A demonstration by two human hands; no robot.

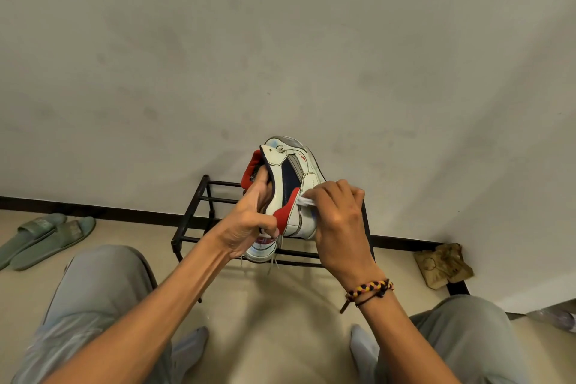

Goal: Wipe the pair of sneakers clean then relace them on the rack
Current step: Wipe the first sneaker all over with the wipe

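Note:
A white sneaker [288,178] with navy and red panels is held up over the black metal rack [199,196], toe pointing away. My left hand [252,218] grips it at the collar, fingers inside the opening. My right hand [336,221] pinches a small white wipe [304,201] and presses it against the sneaker's side. Below the held shoe, the second sneaker [261,251] rests on the rack, mostly hidden, with loose white laces hanging down.
A pair of green slides [43,238] lies on the floor at the left by the wall. A crumpled brown bag [442,263] sits at the right against the wall. My knees and socked feet are in the foreground.

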